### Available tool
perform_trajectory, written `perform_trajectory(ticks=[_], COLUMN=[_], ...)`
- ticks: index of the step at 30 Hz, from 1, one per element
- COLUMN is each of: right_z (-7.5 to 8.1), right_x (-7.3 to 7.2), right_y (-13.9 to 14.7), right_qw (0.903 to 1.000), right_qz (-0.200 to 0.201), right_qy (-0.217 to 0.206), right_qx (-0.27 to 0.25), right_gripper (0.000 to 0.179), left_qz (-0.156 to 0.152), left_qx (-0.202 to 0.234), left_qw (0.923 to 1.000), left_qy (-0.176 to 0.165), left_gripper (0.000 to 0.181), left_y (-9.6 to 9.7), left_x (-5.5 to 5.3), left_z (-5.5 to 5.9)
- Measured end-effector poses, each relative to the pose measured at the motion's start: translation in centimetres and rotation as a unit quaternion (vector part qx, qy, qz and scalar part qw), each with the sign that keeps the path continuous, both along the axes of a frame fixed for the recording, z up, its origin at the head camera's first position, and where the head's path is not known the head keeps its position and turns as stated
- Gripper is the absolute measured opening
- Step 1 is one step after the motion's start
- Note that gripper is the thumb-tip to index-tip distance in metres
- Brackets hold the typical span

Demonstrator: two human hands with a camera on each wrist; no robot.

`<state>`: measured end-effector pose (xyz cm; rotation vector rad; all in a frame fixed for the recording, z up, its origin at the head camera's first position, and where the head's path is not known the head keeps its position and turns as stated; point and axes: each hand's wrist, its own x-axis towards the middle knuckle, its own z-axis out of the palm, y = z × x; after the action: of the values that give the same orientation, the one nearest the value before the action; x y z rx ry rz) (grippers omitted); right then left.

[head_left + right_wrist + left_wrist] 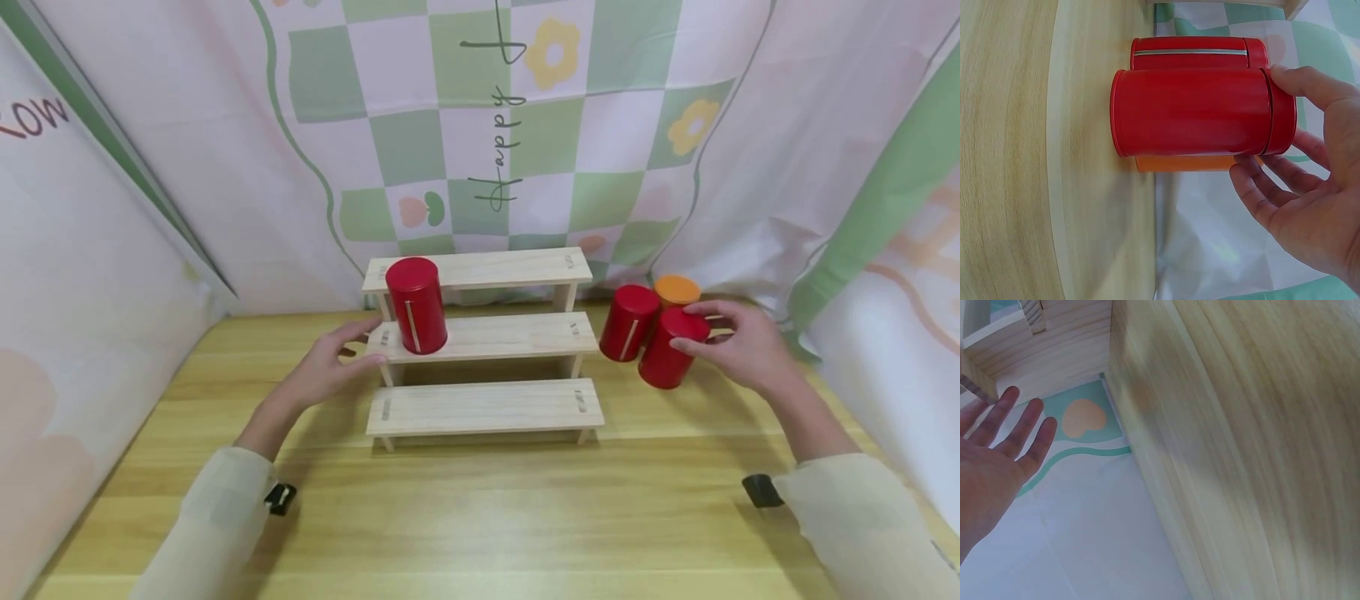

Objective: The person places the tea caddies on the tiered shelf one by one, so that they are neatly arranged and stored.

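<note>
Wooden tabletop (480,517): left hand (326,362) wide beside the rack (487,408); right hand (742,343) pinches a can (664,365), apparently grasping; lifting needs steadiness.

A yellowish wood-grain tabletop (480,525) meets a white fabric backdrop (472,142) printed with green-and-white checks, yellow flowers (536,62) and dark "Happy" lettering (497,146) running upward. White printed cloth (90,275) bearing a green band (112,142) hangs at left; a broad green stripe (881,208) slants down at right.
</note>
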<state>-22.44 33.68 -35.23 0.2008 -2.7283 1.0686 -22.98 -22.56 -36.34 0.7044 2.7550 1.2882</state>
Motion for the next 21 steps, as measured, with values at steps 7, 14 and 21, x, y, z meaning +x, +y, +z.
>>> perform_trajectory(ticks=[7,14,21], right_z=[0.3,0.5,1.1], right_x=[0.3,0.6,0.6], right_y=[-0.1,-0.3,-0.4], right_qw=[1.0,1.0,1.0], right_qz=[-0.005,-0.005,0.0], right_qy=[-0.006,0.0,0.003], right_qx=[0.005,0.006,-0.006], right_gripper=[0.054,0.053,0.05], left_qz=[0.004,0.003,0.001], left_qx=[0.001,0.001,0.002], left_qw=[1.0,1.0,1.0], left_qy=[-0.002,0.0,0.001], left_gripper=[0.064,0.063,0.064], left_y=[0.0,0.0,0.0], left_x=[0.0,0.0,0.0], left_z=[0.0,-0.1,-0.1])
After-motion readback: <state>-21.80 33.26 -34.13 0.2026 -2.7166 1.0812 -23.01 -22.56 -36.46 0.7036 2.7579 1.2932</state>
